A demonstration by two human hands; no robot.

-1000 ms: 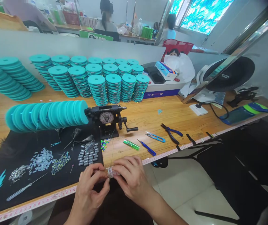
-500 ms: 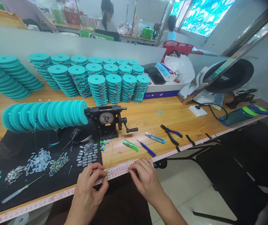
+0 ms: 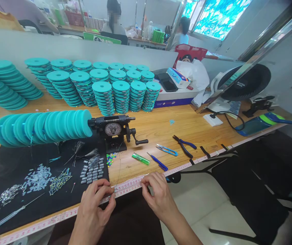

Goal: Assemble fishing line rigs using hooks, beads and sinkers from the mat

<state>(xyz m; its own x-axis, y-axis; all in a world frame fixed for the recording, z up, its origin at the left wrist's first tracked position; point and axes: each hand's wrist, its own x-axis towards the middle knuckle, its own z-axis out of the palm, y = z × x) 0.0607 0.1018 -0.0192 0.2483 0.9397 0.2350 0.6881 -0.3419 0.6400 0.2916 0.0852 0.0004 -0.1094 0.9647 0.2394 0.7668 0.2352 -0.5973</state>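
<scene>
My left hand [image 3: 93,207] and my right hand [image 3: 158,194] rest at the table's front edge, pinching a thin, nearly invisible line [image 3: 129,179]. The line runs along a yellow-white tape measure [image 3: 128,186] fixed to the edge, with my hands apart on either side of that stretch. A looser strand drops from near the black hand-crank counting winder [image 3: 114,129], which carries a row of teal foam spools [image 3: 41,127]. The exact point where the strand joins my left fingers is hidden.
Stacks of teal spools [image 3: 103,97] stand behind the winder. A black mat [image 3: 15,170] holds sinkers, beads, swivels and an awl. Pliers [image 3: 184,146], snips [image 3: 166,150], a lighter [image 3: 141,159] and a blue-handled tool [image 3: 158,162] lie to the right. People sit beyond a partition [image 3: 135,54].
One second ago my hands were together over a small clear item. They have since parted along the tape measure, and that item no longer shows. The last half second brought little change beyond a slight view shift.
</scene>
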